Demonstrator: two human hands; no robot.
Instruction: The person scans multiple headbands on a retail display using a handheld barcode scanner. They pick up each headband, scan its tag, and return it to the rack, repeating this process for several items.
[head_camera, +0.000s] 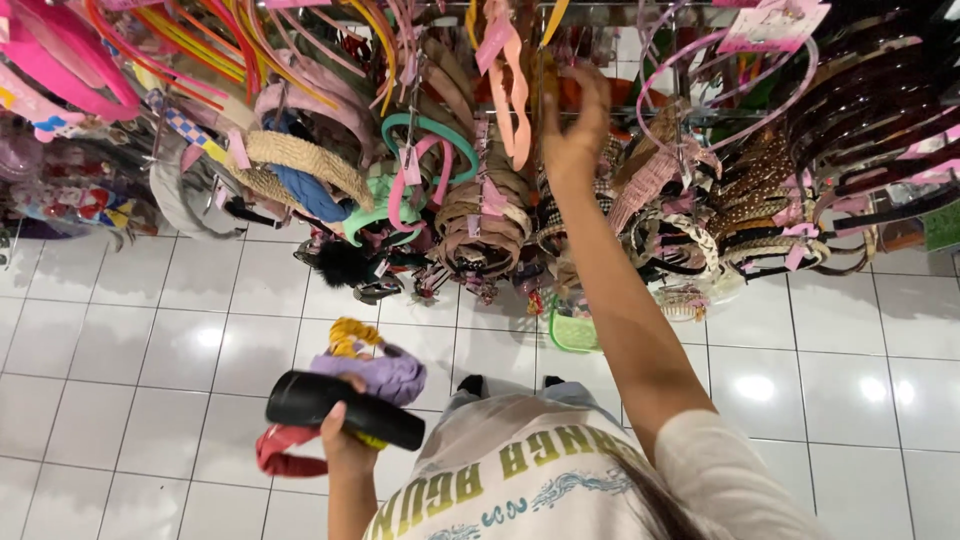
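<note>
Gripping a black headband (345, 409) — long axis slanting down-right — left fingers (340, 425) wrapped around it.

A rectangular pink-and-white card label (772, 25) is hung well right of the raised right hand (572, 125), at the top edge. Small pink paper tags (494, 42) are attached to headbands just left of that hand. No screens are seen.

Left hand (345, 440): four headbands (345, 400); rack (520, 150): dozens more.
</note>
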